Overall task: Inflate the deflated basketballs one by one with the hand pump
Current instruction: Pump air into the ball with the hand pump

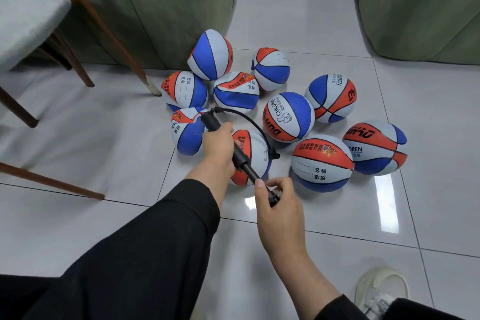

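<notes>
Several red, white and blue basketballs lie clustered on the tiled floor, most of them dented and slack. My left hand grips the barrel of a black hand pump held slantwise above the nearest ball. My right hand grips the pump's handle at the lower end, with the plunger rod drawn partly out. A black hose loops from the pump's top end down to the right side of that nearest ball. The needle itself is too small to make out.
A green sofa stands behind the balls and a second green seat at the far right. A wooden chair with a grey cushion stands at the left, its legs near the pile. A white shoe shows at the bottom right.
</notes>
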`<state>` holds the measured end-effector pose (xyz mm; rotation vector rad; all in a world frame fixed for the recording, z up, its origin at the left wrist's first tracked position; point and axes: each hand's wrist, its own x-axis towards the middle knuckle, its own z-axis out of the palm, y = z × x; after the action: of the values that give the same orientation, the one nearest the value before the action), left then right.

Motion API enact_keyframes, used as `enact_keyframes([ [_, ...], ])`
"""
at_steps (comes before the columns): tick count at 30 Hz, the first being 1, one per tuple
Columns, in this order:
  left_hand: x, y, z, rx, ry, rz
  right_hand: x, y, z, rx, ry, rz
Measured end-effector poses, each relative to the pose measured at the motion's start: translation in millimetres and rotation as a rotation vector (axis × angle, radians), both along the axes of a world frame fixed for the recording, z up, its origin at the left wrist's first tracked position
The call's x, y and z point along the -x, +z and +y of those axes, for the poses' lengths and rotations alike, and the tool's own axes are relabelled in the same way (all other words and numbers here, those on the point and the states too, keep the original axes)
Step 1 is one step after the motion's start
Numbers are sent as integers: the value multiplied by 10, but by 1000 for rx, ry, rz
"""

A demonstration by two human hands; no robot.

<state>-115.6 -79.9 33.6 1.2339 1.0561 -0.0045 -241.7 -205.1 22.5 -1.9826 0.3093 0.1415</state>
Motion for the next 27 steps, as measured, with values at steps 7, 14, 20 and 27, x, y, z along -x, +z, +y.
enact_keyframes([
  [7,-28,-27,115,-61,4,-18,-87,0,19,115,154,107],
  [14,44,2,-129,-88,-138,-43,-163,76,49,47,178,81],
  [20,73,35,-260,20,-329,-30,-261,115,-43,-80,104,32],
  [27,100,108,-390,23,-333,-103,-247,15,-76,-136,20,37],
])
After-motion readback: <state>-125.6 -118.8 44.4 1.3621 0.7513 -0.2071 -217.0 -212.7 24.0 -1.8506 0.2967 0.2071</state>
